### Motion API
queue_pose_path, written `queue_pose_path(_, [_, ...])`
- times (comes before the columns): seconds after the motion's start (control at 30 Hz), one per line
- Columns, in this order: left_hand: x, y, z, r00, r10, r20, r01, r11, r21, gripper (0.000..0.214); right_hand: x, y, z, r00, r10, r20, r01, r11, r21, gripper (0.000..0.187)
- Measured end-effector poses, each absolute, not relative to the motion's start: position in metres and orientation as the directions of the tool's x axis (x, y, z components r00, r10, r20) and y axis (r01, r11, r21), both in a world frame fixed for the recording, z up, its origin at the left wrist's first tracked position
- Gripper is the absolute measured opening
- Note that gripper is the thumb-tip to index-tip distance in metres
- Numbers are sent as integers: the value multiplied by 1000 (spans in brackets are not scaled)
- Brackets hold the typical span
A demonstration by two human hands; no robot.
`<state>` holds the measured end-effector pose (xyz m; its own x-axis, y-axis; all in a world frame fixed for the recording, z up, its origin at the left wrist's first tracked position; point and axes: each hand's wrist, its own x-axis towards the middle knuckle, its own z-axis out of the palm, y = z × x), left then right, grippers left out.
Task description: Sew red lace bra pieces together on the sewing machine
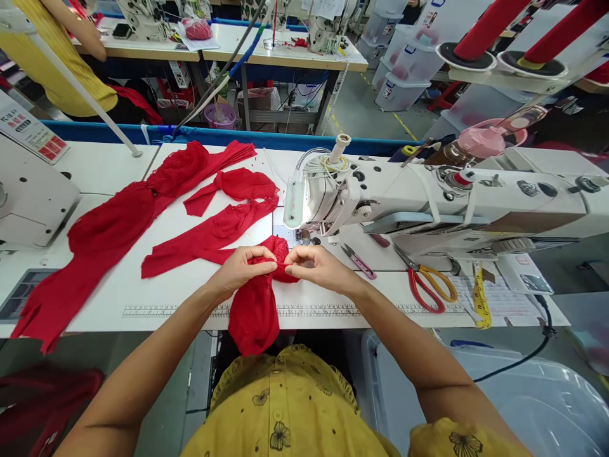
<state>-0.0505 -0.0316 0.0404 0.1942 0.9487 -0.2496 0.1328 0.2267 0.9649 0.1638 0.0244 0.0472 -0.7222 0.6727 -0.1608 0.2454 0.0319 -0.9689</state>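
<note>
Both my hands pinch a piece of red lace fabric [254,304] in front of the white sewing machine [428,203]. My left hand [245,266] is closed on its upper left edge. My right hand [316,263] is closed on its upper right edge, just below the needle area [304,236]. The fabric hangs over the table's front edge toward my lap. The two hands almost touch each other.
More red lace pieces [143,216] lie spread on the white table [95,171] to the left. Small pink thread snips [359,261], red-and-yellow scissors [428,282] and a yellow tape measure [479,295] lie to the right. A person in yellow [61,57] sits at the back left.
</note>
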Motion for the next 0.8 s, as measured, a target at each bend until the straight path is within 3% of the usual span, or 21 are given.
queue_pose_path(0.13, [-62, -54, 40, 117, 993, -12, 353, -30, 935, 23, 149, 15, 50, -743, 665, 72, 239, 364, -900, 14])
queue_pose_path(0.23, [-99, -64, 46, 68, 997, 42, 443, -68, 894, 23, 107, 11, 53, -762, 633, 137, 223, 456, -862, 9])
queue_pose_path(0.3, [-135, -58, 66, 23, 990, 136, 598, -123, 792, 21, 65, 16, 60, -769, 627, 122, 265, 488, -832, 10])
queue_pose_path(0.33, [-152, -53, 81, 20, 975, 222, 724, -167, 669, 18, 43, 20, 65, -738, 655, 161, 268, 505, -820, 11])
queue_pose_path(0.4, [-178, -43, 114, 99, 895, 434, 951, -214, 225, 16, 5, 29, 75, -637, 715, 288, 267, 555, -788, 13])
queue_pose_path(0.43, [-184, -41, 129, 189, 822, 537, 973, -230, 9, 16, -7, 33, 77, -586, 726, 360, 256, 587, -768, 11])
queue_pose_path(0.5, [-181, -43, 142, 401, 749, 527, 915, -309, -258, 12, -12, 38, 73, -553, 682, 479, 255, 686, -681, 17])
queue_pose_path(0.53, [-172, -47, 138, 456, 748, 483, 888, -342, -308, 13, -5, 40, 66, -586, 630, 510, 272, 746, -608, 20])
queue_pose_path(0.57, [-159, -50, 128, 484, 697, 529, 875, -367, -316, 18, 8, 41, 55, -651, 559, 513, 286, 807, -517, 24])
queue_pose_path(0.63, [-126, -54, 94, 549, 681, 485, 827, -526, -198, 29, 45, 44, 31, -805, 412, 427, 307, 905, -294, 27])
queue_pose_path(0.7, [-88, -52, 55, 537, 733, 419, 815, -579, -31, 36, 86, 49, 9, -852, 364, 376, 288, 926, -244, 29])
queue_pose_path(0.8, [-39, -39, 16, 463, 832, 308, 862, -503, 65, 39, 135, 56, -8, -877, 360, 317, 342, 933, -113, 37])
